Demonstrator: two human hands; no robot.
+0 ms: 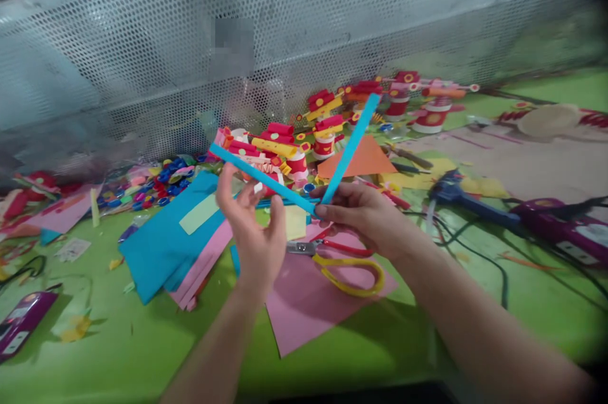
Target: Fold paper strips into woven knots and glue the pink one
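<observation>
Two bright blue paper strips (354, 144) form a V in front of me; whether it is one folded strip or two, I cannot tell. My right hand (363, 214) pinches them at the point of the V between thumb and fingers. My left hand (249, 233) has its fingers spread and curved beside the left arm of the V, the index fingertip close to the strip. Scissors (303, 248) with one red and one yellow handle lie below the hands on a pink paper sheet (304, 315). Blue sheets (156, 258) are stacked left, under a pale strip (199, 214).
Red and yellow paper-cup models (324, 145) line the back of the green table (142, 353), before a perforated metal screen (304, 5). Colourful bottle-cap-like pieces (166, 179) lie left. A dark blue tool (484, 204) and cables are right; a purple device (23, 325) is lower left.
</observation>
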